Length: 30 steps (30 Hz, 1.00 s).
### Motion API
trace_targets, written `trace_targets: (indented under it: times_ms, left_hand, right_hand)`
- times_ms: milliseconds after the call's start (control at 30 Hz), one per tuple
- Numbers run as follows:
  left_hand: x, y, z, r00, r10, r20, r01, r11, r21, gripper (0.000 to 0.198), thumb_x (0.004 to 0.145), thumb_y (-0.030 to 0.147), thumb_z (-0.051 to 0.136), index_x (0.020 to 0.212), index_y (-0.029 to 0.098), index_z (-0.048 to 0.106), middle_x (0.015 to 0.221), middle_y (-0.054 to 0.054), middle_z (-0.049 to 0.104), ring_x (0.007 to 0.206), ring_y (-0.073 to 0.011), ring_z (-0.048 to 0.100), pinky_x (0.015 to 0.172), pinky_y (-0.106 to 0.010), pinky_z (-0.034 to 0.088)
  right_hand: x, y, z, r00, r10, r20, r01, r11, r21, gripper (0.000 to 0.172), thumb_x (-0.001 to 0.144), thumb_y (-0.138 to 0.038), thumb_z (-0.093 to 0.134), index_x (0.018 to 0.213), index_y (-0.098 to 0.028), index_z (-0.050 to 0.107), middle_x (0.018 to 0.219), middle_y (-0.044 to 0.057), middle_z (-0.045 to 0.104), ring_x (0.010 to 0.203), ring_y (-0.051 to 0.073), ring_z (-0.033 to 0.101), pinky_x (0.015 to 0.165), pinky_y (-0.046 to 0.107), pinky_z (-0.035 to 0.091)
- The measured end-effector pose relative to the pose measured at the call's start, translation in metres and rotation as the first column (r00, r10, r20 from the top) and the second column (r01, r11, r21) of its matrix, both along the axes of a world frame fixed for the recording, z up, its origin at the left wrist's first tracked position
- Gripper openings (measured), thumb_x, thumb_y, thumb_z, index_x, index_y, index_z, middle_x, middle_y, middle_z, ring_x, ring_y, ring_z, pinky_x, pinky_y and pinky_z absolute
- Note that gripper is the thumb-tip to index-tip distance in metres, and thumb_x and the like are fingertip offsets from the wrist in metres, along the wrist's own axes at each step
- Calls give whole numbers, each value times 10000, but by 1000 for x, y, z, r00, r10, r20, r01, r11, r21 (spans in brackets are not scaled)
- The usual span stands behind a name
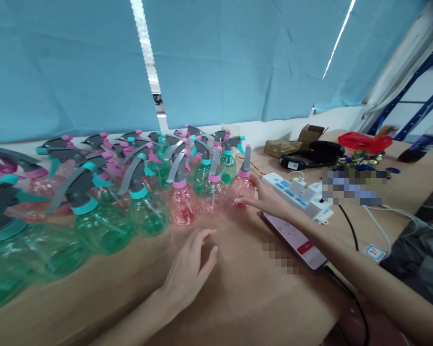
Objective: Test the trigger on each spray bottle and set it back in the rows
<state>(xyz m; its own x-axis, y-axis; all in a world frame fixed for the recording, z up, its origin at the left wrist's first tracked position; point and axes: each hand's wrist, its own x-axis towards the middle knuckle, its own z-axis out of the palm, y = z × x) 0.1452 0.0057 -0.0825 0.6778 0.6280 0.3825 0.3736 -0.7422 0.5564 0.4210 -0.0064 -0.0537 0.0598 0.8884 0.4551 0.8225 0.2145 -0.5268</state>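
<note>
Brown table | right hand curved about rightmost pink bottle, grip unclear | left hand loosely spread, unladen | likely light, slick, squeezable; hold at neck

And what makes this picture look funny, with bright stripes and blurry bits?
Head view: two bright gaps glare in the blue cloth; head view: green bottles at the left edge look stretched and blurry; head view: blocky squares cover a patch beside the phone.

The single head view looks forward and down across the tabletop from close above, facing the blue cloth beyond
</note>
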Motion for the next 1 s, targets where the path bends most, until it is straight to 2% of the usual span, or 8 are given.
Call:
trace_targets:
  times_ms: [67,167,233,367,500,667,867,1000]
  left_hand:
    - [0,-1,-1,1000,-8,0,8,1000,-6,233,898,227,468,1131,233,461,1085,-80,622,966,-248,631,819,-449,537]
    - [0,-2,-2,1000,-28,6,28,999,-15,238,894,204,464,1132,220,459,1095,-86,608,1008,-249,614,843,-450,526]
    - [-1,-4,-2,998,-52,18,53,998,-15,245,886,179,461,1128,215,460,1106,-88,600,1035,-245,602,869,-446,517]
    - [-7,-6,-4,997,-72,42,71,997,20,263,847,121,470,1098,201,469,1106,-92,590,1053,-240,592,902,-430,506]
    - [-34,-8,-5,999,-29,17,28,997,70,307,807,96,493,1101,186,484,1095,-95,589,1039,-243,592,896,-414,506]
    - [-109,-13,-4,990,144,6,-144,986,84,280,828,120,486,1095,203,499,1087,-80,596,1020,-227,595,882,-392,506]
    - [-223,-29,1,912,409,39,-411,909,72,211,869,170,458,1070,215,505,1076,-67,624,997,-226,611,864,-407,507]
    - [-286,-41,3,841,534,91,-540,840,61,187,871,198,464,1051,213,512,1079,-62,635,963,-216,631,845,-397,514]
  right_hand:
    - [-5,-9,-3,998,-67,2,67,998,19,808,802,-546,598,1443,-230,222,1424,159,412,1308,340,394,1031,541,367]
    - [-23,-32,-7,969,-246,-10,246,967,64,825,793,-564,600,1440,-207,233,1454,181,359,1330,378,346,1034,599,336]
    - [-41,-51,-8,959,-282,-17,282,954,97,808,809,-548,588,1436,-181,235,1455,188,349,1327,371,350,1022,584,367]
    - [-82,-77,-11,983,-180,-17,180,969,168,706,823,-488,599,1400,-219,295,1376,156,443,1223,341,481,961,541,455]
    - [-126,-74,-17,998,64,-7,-62,991,121,489,872,-388,557,1311,-244,397,1290,124,526,1182,305,526,940,504,484]
    - [-194,-57,-23,933,359,-8,-359,933,18,378,904,-326,515,1265,-265,420,1258,79,559,1181,244,530,976,459,462]
    - [-288,-47,-27,828,560,-7,-559,826,-69,395,896,-311,518,1273,-265,410,1264,72,557,1180,223,533,997,454,445]
    - [-343,-37,-32,762,648,-7,-646,759,-78,390,894,-282,519,1270,-274,413,1305,63,531,1221,216,499,1028,462,416]
